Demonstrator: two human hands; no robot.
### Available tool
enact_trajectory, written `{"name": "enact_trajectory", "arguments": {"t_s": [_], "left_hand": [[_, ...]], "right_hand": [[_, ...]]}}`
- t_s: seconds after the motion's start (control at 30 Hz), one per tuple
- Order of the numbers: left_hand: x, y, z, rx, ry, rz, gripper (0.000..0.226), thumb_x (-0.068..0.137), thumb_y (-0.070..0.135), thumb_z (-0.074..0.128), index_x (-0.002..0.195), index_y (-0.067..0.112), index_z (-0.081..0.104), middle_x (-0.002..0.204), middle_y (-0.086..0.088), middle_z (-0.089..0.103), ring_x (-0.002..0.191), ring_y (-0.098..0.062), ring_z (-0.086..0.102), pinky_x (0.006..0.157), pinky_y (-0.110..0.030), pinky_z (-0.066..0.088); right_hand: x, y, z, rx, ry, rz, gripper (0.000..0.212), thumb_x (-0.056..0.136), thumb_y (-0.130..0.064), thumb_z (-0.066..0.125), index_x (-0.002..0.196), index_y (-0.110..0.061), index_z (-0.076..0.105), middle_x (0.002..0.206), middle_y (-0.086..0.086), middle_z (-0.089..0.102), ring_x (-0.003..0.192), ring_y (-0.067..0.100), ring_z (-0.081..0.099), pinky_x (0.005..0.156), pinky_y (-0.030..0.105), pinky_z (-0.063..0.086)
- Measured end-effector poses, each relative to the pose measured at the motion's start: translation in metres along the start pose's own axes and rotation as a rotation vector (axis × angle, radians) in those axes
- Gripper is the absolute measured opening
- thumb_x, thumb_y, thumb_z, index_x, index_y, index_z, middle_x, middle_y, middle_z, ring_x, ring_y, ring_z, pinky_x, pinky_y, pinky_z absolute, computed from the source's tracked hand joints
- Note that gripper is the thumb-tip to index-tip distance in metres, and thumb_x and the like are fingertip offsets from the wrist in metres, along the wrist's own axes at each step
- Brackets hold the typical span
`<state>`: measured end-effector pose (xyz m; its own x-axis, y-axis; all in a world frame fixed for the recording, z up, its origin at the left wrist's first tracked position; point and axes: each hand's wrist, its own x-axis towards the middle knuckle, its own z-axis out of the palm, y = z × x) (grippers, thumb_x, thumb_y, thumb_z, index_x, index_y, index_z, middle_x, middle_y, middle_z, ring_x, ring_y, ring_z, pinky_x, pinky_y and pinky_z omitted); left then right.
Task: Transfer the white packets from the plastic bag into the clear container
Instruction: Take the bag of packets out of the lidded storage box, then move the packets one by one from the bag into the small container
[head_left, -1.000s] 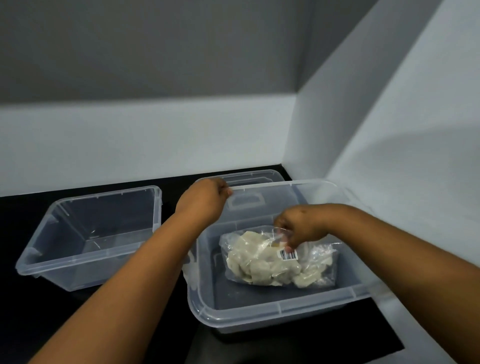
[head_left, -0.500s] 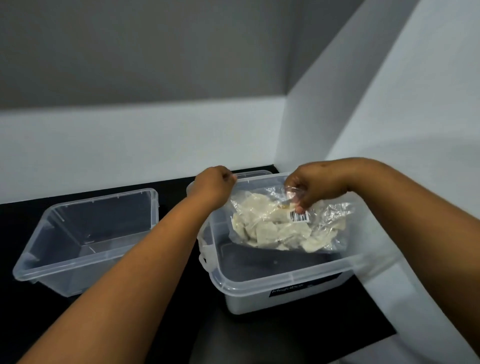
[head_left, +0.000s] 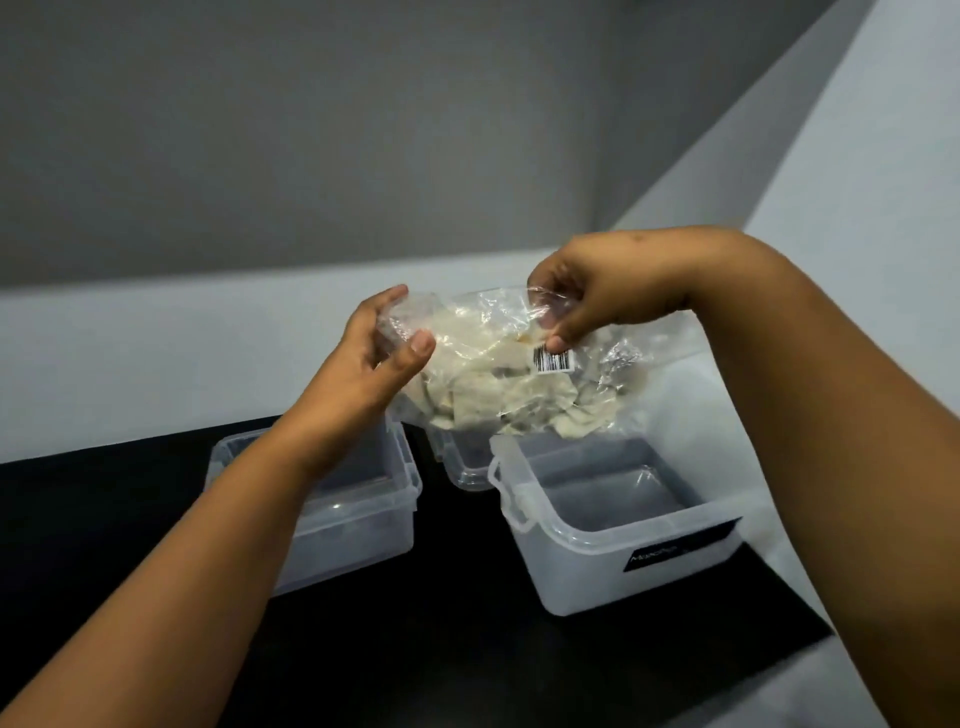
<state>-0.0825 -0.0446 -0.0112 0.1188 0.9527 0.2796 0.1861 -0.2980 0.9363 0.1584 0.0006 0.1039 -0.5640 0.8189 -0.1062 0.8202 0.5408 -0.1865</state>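
Note:
A clear plastic bag (head_left: 498, 364) full of white packets (head_left: 483, 400) hangs in the air above the containers, a barcode sticker on its front. My right hand (head_left: 587, 296) pinches the bag's top edge. My left hand (head_left: 379, 358) holds the bag's left end between thumb and fingers. Below the bag stands a clear container (head_left: 613, 535) with a black label on its front wall; its inside shows nothing. A second clear container (head_left: 363, 519) stands to the left, partly hidden by my left forearm.
The containers stand on a black tabletop (head_left: 467, 623). A clear lid (head_left: 467, 462) lies behind, between the two containers. White walls close in at the back and along the right side.
The bag has been lifted out of the right container into the air. My left hand left the container's rim and took hold of the bag's left end. The view tilted upward.

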Motion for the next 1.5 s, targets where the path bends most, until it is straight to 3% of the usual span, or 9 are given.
{"name": "enact_trajectory", "arguments": {"t_s": [0.2, 0.6, 0.7, 0.8, 0.9, 1.03, 1.1, 1.23, 1.5], "left_hand": [[-0.078, -0.015, -0.081, 0.069, 0.046, -0.057, 0.089, 0.054, 0.058, 0.084, 0.13, 0.057, 0.038, 0.127, -0.006, 0.058, 0.115, -0.034, 0.06, 0.096, -0.051, 0.049], [-0.216, -0.141, -0.071, 0.017, 0.197, -0.53, 0.03, 0.082, 0.02, 0.072, 0.107, 0.025, 0.057, 0.096, -0.004, 0.071, 0.089, -0.017, 0.07, 0.077, -0.032, 0.057], [-0.227, -0.158, -0.068, 0.036, 0.245, -0.621, 0.022, 0.084, 0.024, 0.071, 0.102, 0.027, 0.058, 0.095, -0.002, 0.071, 0.089, -0.018, 0.07, 0.075, -0.031, 0.056], [-0.228, -0.167, -0.072, 0.075, 0.301, -0.657, 0.024, 0.083, 0.031, 0.071, 0.102, 0.029, 0.058, 0.1, 0.002, 0.069, 0.093, -0.016, 0.068, 0.081, -0.035, 0.056], [-0.224, -0.163, -0.072, 0.192, 0.381, -0.639, 0.046, 0.08, 0.035, 0.074, 0.119, 0.022, 0.053, 0.107, 0.007, 0.061, 0.097, -0.011, 0.061, 0.081, -0.025, 0.049], [-0.226, -0.142, -0.062, 0.642, 0.598, -0.278, 0.037, 0.079, 0.031, 0.074, 0.111, 0.02, 0.06, 0.109, 0.007, 0.052, 0.102, -0.012, 0.05, 0.088, -0.022, 0.04], [-0.229, -0.135, -0.048, 0.793, 0.475, -0.087, 0.014, 0.083, 0.031, 0.068, 0.091, 0.022, 0.063, 0.095, 0.009, 0.053, 0.09, -0.008, 0.046, 0.08, -0.013, 0.032], [-0.24, -0.162, -0.024, 0.932, 0.139, 0.022, 0.019, 0.087, 0.038, 0.058, 0.084, 0.022, 0.067, 0.085, 0.011, 0.057, 0.081, -0.007, 0.049, 0.074, -0.022, 0.042], [-0.255, -0.195, -0.027, 1.048, 0.031, -0.019, 0.03, 0.087, 0.042, 0.059, 0.106, 0.022, 0.07, 0.108, 0.008, 0.063, 0.099, -0.013, 0.057, 0.085, -0.028, 0.047]], "right_hand": [[0.011, -0.079, 0.047, 0.163, -0.099, -0.128, 0.017, 0.079, -0.031, 0.077, 0.085, -0.022, 0.064, 0.075, -0.007, 0.066, 0.066, 0.006, 0.058, 0.065, 0.027, 0.045], [0.054, -0.124, 0.258, 0.256, -0.603, -0.036, 0.031, 0.082, -0.031, 0.074, 0.106, -0.017, 0.062, 0.104, -0.003, 0.066, 0.099, 0.02, 0.062, 0.086, 0.036, 0.051], [0.046, -0.129, 0.284, 0.117, -0.436, -0.074, 0.038, 0.083, -0.037, 0.071, 0.115, -0.025, 0.055, 0.104, -0.007, 0.06, 0.1, 0.017, 0.058, 0.082, 0.034, 0.05], [0.027, -0.13, 0.299, 0.087, -0.07, -0.229, 0.045, 0.087, -0.04, 0.066, 0.128, -0.029, 0.052, 0.13, -0.008, 0.052, 0.124, 0.012, 0.044, 0.105, 0.032, 0.04], [0.004, -0.13, 0.306, 0.134, 0.181, -0.432, 0.019, 0.09, -0.036, 0.062, 0.107, -0.029, 0.063, 0.117, -0.013, 0.054, 0.116, 0.011, 0.046, 0.099, 0.031, 0.04], [0.0, -0.12, 0.329, 0.074, 0.031, -0.542, 0.015, 0.091, -0.031, 0.06, 0.103, -0.032, 0.07, 0.118, -0.011, 0.058, 0.114, 0.013, 0.049, 0.094, 0.038, 0.045], [0.003, -0.116, 0.336, 0.058, -0.038, -0.513, 0.024, 0.093, -0.031, 0.057, 0.114, -0.037, 0.067, 0.137, -0.005, 0.049, 0.128, 0.018, 0.042, 0.103, 0.041, 0.039], [0.01, -0.113, 0.34, -0.023, -0.138, -0.509, 0.033, 0.093, -0.029, 0.056, 0.124, -0.04, 0.059, 0.15, -0.003, 0.033, 0.137, 0.021, 0.029, 0.112, 0.042, 0.031], [0.014, -0.113, 0.333, 0.168, -0.2, -0.44, 0.01, 0.089, -0.033, 0.065, 0.095, -0.026, 0.062, 0.112, -0.011, 0.046, 0.108, 0.006, 0.042, 0.095, 0.029, 0.043]]}}
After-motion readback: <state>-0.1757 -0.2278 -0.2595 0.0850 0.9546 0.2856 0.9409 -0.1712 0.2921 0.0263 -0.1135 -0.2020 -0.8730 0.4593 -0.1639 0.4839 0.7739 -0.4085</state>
